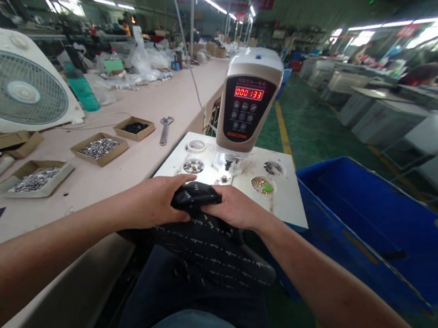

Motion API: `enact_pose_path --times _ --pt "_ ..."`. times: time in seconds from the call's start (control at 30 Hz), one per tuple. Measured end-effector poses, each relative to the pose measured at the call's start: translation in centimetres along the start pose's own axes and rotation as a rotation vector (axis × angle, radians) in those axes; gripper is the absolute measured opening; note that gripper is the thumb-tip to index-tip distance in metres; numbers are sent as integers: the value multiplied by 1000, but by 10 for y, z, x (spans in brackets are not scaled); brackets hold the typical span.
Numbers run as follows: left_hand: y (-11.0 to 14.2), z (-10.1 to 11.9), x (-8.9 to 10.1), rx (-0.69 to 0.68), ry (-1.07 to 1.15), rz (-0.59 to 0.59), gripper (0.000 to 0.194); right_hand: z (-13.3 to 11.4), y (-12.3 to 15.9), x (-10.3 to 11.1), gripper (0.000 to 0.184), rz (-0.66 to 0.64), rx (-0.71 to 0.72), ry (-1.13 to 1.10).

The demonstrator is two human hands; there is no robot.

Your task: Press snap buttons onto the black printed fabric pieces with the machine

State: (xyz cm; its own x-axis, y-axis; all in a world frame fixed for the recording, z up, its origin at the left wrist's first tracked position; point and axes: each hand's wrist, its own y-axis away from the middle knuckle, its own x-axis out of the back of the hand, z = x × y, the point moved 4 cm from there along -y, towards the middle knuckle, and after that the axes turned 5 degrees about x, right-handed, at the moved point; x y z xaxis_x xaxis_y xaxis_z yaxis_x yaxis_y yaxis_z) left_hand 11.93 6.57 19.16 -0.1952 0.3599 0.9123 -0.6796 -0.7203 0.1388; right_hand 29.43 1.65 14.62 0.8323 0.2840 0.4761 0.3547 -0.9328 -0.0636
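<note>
Both my hands grip a black printed fabric piece (211,249) in front of the snap-fastening machine (249,103). My left hand (159,202) has its thumb and fingers around the folded upper edge. My right hand (233,206) pinches the same edge from the other side. The rest of the fabric hangs down over my lap. Just beyond the fold lies the machine's lit die area (224,178), apart from the cloth. The display reads 000133 in red. Round wells in the white machine table (234,198) hold small metal parts, and one holds brass-coloured pieces (261,186) with something green.
On the left bench stand cardboard trays of metal fasteners (100,148), a tray of black parts (135,128), an adjustable wrench (165,130) and a white fan (22,84). A large blue bin (380,228) stands at my right. People work in the background.
</note>
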Motion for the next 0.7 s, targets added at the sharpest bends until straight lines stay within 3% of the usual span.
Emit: enact_pose_path --times 0.13,0.2,0.27,0.4,0.47,0.7 --pt "3 0 -14 -65 53 -98 29 1 -3 -1 11 32 -10 94" --pt "4 -6 -27 -90 211 -169 20 1 -4 -2 10 33 -27 128" --pt "5 -16 -41 -36 373 -251 17 1 -5 -6 14 -5 -22 108" --pt "15 -36 -70 232 682 -375 25 2 -5 -12 41 -105 11 39" --pt "22 -39 -80 273 818 -405 29 2 -7 -15 48 -126 17 51" --pt "36 -48 -96 386 1224 -443 31 2 -20 -29 30 -83 -12 82"
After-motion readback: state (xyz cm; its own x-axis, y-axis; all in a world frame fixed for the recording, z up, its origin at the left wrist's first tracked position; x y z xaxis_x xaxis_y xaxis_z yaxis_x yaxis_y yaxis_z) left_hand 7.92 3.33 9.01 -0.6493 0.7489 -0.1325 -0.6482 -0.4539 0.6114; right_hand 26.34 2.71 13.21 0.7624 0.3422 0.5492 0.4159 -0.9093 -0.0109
